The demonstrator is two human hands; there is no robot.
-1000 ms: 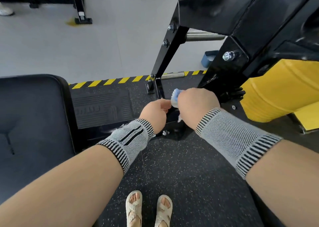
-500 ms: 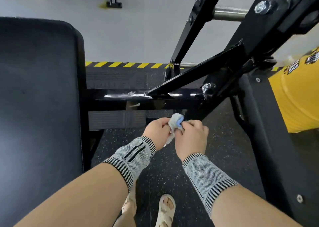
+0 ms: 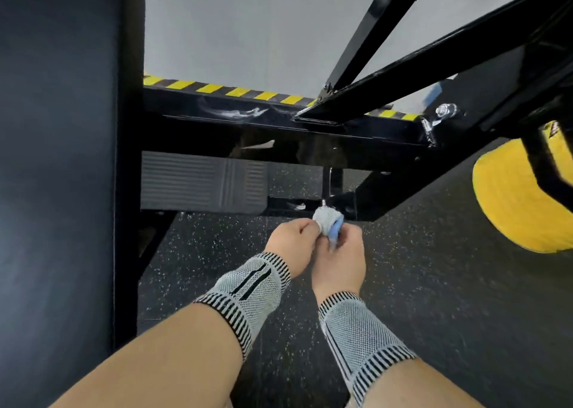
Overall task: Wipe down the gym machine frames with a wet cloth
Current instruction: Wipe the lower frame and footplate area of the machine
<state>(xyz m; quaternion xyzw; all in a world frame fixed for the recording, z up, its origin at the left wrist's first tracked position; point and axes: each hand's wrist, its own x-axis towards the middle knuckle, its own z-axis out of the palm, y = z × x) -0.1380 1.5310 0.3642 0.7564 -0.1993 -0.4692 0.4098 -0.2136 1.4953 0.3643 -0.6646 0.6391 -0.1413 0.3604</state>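
Note:
A small bunched white and blue cloth (image 3: 328, 225) sits between my two hands, held up above the speckled floor. My left hand (image 3: 293, 242) grips its left side with curled fingers. My right hand (image 3: 341, 257) pinches its right, blue part. Both wrists wear grey knit sleeves. The black machine frame (image 3: 279, 119) runs as a horizontal bar just beyond the hands, with wet streaks on its top. Diagonal black bars (image 3: 418, 63) rise from it to the upper right. A lower black foot piece (image 3: 310, 204) lies right behind the cloth.
A large black padded seat (image 3: 59, 159) fills the left side. A ribbed grey foot plate (image 3: 201, 184) lies under the frame. A yellow weight plate (image 3: 521, 202) hangs at the right. Yellow-black hazard tape (image 3: 235, 91) edges the mat, with grey floor (image 3: 248, 35) beyond.
My hands drew back from the low frame joint with the cloth and now bunch it between them. The view has tipped downward, so the horizontal bar lies farther above my hands.

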